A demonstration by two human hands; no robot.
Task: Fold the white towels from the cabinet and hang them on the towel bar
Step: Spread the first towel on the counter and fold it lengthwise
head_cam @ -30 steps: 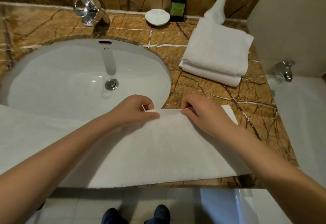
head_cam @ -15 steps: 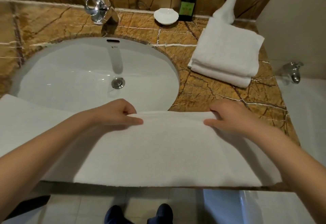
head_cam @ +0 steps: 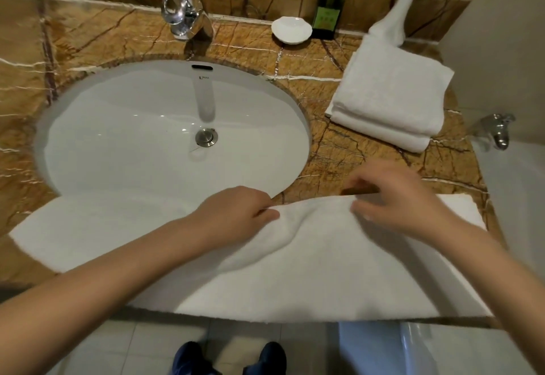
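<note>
A long white towel [head_cam: 309, 274] lies spread along the front of the marble counter [head_cam: 354, 150] and over the near rim of the sink. My left hand [head_cam: 236, 212] pinches its far edge near the middle. My right hand [head_cam: 395, 197] grips the same edge further right, fingers curled. Between the two hands the cloth bunches into a soft ridge. Two folded white towels [head_cam: 389, 100] are stacked at the back right of the counter.
An oval white sink [head_cam: 118, 127] with a chrome tap [head_cam: 182, 9] fills the left. A white soap dish [head_cam: 291, 30], a green bottle [head_cam: 328, 11] and a white vase [head_cam: 395, 17] stand along the back. A bathtub with a tap [head_cam: 498, 129] lies to the right.
My hands have slid apart and then a little back along the far edge. The flat edge now bunches into a ridge between them. The camera view has shifted.
</note>
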